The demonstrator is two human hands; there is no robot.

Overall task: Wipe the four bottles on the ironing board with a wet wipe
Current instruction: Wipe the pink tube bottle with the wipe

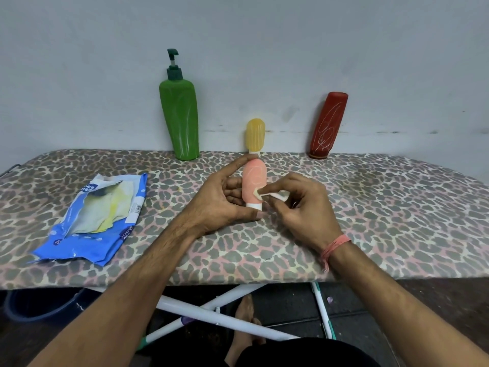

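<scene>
A small pink bottle [252, 181] with a white cap at its bottom is held upright over the leopard-print ironing board [370, 207]. My left hand [225, 197] grips it, index finger on its top and thumb under the cap. My right hand [301, 205] pinches a folded white wet wipe [267, 194] against the bottle's right side. Behind it a small yellow bottle [255, 135] stands by the wall. A tall green pump bottle [182, 115] stands at the back left. A red bottle [328, 125] leans at the back right.
An opened blue wet wipe packet [100, 215] lies on the board's left part. A pale wall [264, 49] runs right behind the bottles. Below the near edge are the white crossed legs [211, 311] of the board, a dark blue tub [39, 305] and a bare foot [244, 327].
</scene>
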